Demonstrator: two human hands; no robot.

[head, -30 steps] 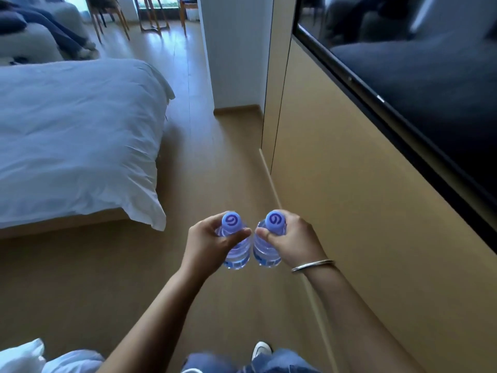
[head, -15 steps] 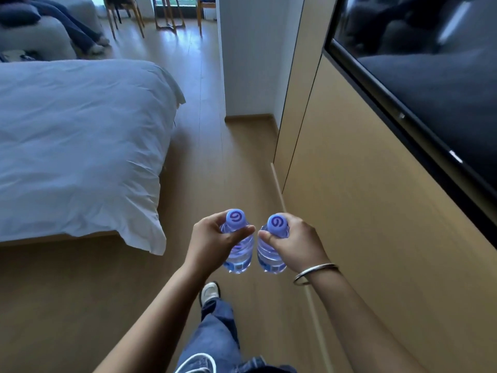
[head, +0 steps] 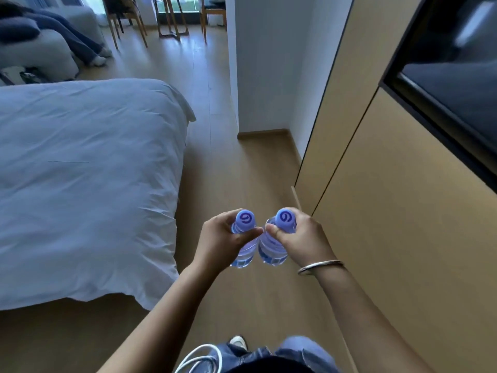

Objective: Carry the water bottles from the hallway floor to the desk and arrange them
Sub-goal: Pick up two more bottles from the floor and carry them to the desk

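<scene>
Looking down through the head camera, I see my left hand [head: 223, 240] clenched around the neck of one water bottle [head: 243, 253], just below centre of the frame. My right hand [head: 301, 238], with a silver bangle [head: 321, 265] on its wrist, grasps the second water bottle [head: 271, 251] the same way. Both bottles hang upright over the wooden floor [head: 242, 170], blue caps up, bodies touching. A white bed [head: 86, 179] fills the left; tan cabinet panels [head: 403, 211] run along the right.
</scene>
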